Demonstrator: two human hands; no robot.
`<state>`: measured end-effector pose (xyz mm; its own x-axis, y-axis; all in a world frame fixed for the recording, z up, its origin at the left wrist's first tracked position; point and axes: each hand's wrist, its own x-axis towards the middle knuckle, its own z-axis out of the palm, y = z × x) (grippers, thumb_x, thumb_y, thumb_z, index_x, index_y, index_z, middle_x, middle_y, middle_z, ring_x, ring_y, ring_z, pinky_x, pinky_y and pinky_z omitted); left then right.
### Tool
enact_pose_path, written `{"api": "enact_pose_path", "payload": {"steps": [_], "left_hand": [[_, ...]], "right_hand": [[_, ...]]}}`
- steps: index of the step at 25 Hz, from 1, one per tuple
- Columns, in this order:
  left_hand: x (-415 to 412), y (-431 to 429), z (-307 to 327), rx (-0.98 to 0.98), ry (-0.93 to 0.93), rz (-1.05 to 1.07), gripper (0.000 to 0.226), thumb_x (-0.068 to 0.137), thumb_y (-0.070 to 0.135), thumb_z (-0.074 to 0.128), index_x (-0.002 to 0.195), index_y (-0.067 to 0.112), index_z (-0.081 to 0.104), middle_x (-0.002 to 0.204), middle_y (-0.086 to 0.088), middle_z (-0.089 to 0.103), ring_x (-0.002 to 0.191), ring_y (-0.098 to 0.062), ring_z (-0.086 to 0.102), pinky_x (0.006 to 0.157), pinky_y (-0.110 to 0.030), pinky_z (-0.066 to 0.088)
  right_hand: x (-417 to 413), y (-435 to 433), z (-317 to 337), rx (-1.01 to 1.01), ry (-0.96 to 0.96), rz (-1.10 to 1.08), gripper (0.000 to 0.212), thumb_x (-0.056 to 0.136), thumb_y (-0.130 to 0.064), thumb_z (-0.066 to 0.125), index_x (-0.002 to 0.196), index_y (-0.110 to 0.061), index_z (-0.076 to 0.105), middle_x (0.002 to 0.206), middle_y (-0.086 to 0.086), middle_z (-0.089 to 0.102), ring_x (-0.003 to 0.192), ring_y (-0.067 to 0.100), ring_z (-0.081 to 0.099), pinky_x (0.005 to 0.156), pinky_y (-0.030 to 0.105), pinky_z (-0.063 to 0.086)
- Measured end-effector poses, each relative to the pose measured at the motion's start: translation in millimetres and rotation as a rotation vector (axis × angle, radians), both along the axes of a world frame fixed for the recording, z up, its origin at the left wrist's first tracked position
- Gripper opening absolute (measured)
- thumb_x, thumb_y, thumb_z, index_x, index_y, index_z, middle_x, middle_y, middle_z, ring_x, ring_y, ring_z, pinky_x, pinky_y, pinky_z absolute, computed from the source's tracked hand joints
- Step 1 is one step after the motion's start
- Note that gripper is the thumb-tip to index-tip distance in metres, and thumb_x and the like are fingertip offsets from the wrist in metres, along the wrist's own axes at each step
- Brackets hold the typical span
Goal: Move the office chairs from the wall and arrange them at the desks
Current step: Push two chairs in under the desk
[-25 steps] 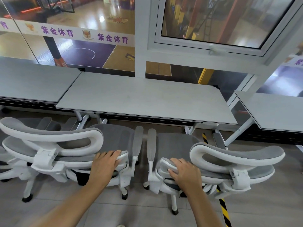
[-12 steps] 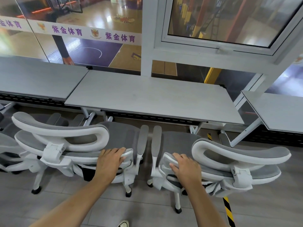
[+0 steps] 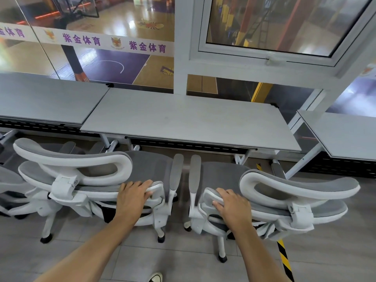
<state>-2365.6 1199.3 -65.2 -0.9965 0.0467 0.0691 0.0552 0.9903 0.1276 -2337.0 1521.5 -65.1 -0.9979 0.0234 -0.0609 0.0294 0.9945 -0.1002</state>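
Note:
Two white-framed office chairs with grey mesh stand side by side facing the middle desk (image 3: 189, 123), their seats close to its front edge. My left hand (image 3: 132, 195) grips the top edge of the left chair's (image 3: 85, 169) backrest near its right corner. The top edge of the right chair's (image 3: 295, 190) backrest, near its left corner, is gripped by my right hand (image 3: 232, 202). The two inner armrests nearly touch between the chairs.
A left desk (image 3: 46, 100) joins the middle one, and another desk (image 3: 345, 133) stands at the right, angled. A further chair (image 3: 8, 190) shows at the far left edge. Glass walls and a window lie behind the desks. Yellow-black floor tape (image 3: 284, 259) runs by the right chair.
Both chairs have rolled forward a little toward the middle desk with my hands still on their backrests. The view has shifted slightly, showing the chairs further right and lower.

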Motion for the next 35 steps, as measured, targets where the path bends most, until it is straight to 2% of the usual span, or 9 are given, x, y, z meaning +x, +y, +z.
{"api": "enact_pose_path", "payload": {"steps": [6, 10, 12, 20, 26, 35], "left_hand": [[12, -5, 1, 0.017, -0.019, 0.021, 0.031, 0.094, 0.041, 0.059, 0.124, 0.034, 0.060, 0.101, 0.006, 0.069, 0.094, -0.023, 0.059, 0.090, -0.035, 0.039], [29, -7, -5, -0.013, 0.042, -0.043, 0.036, 0.077, 0.030, 0.082, 0.110, 0.025, 0.070, 0.082, 0.002, 0.070, 0.072, -0.027, 0.061, 0.073, -0.040, 0.046], [25, -9, -6, -0.043, 0.117, -0.061, 0.039, 0.072, 0.028, 0.086, 0.108, 0.024, 0.071, 0.079, 0.001, 0.068, 0.067, -0.027, 0.058, 0.067, -0.040, 0.045], [7, -14, -5, -0.011, 0.144, -0.048, 0.030, 0.081, 0.028, 0.079, 0.109, 0.023, 0.071, 0.085, 0.001, 0.069, 0.072, -0.029, 0.056, 0.071, -0.042, 0.043], [15, -19, -10, -0.011, 0.162, -0.082, 0.031, 0.077, 0.030, 0.082, 0.105, 0.028, 0.071, 0.084, 0.007, 0.068, 0.070, -0.025, 0.056, 0.068, -0.040, 0.044], [5, -6, -5, -0.021, 0.062, -0.005, 0.029, 0.093, 0.040, 0.062, 0.121, 0.035, 0.061, 0.103, 0.009, 0.068, 0.087, -0.022, 0.055, 0.080, -0.035, 0.036]], "right_hand": [[-1, 0, -2, 0.005, 0.018, -0.005, 0.039, 0.097, -0.053, 0.046, 0.133, -0.038, 0.045, 0.115, -0.007, 0.061, 0.096, 0.016, 0.062, 0.079, 0.031, 0.042], [-2, -1, -4, 0.004, 0.016, -0.009, 0.038, 0.097, -0.053, 0.047, 0.132, -0.038, 0.045, 0.112, -0.009, 0.061, 0.092, 0.014, 0.062, 0.074, 0.029, 0.038], [0, -1, -4, 0.015, 0.015, -0.012, 0.037, 0.097, -0.054, 0.047, 0.131, -0.039, 0.045, 0.110, -0.010, 0.060, 0.090, 0.013, 0.061, 0.072, 0.027, 0.034], [-7, -6, -3, 0.000, 0.009, -0.022, 0.040, 0.097, -0.054, 0.044, 0.134, -0.039, 0.045, 0.114, -0.011, 0.059, 0.094, 0.012, 0.059, 0.075, 0.027, 0.034], [-6, -8, -4, 0.001, 0.025, -0.044, 0.042, 0.096, -0.054, 0.042, 0.136, -0.041, 0.046, 0.115, -0.012, 0.059, 0.096, 0.012, 0.060, 0.078, 0.029, 0.037], [-5, -5, -5, -0.004, 0.029, -0.035, 0.044, 0.096, -0.056, 0.043, 0.137, -0.041, 0.048, 0.115, -0.012, 0.060, 0.098, 0.013, 0.061, 0.081, 0.029, 0.040]]}}
